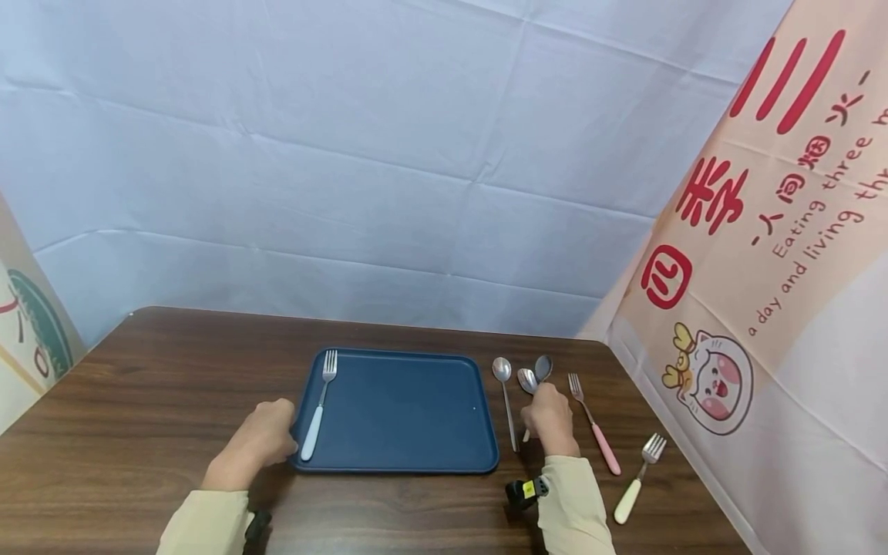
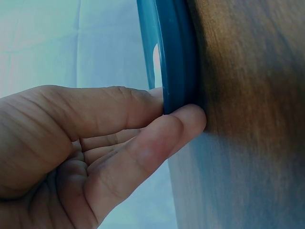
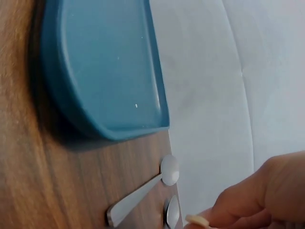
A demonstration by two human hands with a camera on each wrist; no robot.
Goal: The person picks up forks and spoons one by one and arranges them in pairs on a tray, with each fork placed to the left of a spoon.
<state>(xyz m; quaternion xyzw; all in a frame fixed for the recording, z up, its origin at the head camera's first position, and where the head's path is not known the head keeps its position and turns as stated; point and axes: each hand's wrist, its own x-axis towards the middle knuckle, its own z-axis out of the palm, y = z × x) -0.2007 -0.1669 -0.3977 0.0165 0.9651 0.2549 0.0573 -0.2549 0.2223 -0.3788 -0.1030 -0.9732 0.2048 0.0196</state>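
Observation:
A dark blue tray (image 1: 409, 416) lies on the table, and my left hand (image 1: 267, 432) grips its left edge. In the left wrist view the thumb is on the rim of the tray (image 2: 178, 62), with fingertips (image 2: 193, 119) at its underside. A fork (image 1: 314, 432) with a pale blue handle lies in the tray's left side. My right hand (image 1: 550, 416) is right of the tray and pinches a spoon whose cream handle end (image 3: 197, 220) shows at its fingers. Two spoon bowls, one shiny (image 1: 527, 380) and one darker (image 1: 543, 367), show just beyond it; the hand hides their handles.
An all-metal spoon (image 1: 502, 370) lies between the tray and my right hand. Farther right are a pink-handled fork (image 1: 605, 449) and a cream-handled fork (image 1: 628, 499). White cloth (image 1: 347, 193) hangs behind the wooden table (image 1: 173, 385), and a printed cloth (image 1: 763, 308) hangs along the right.

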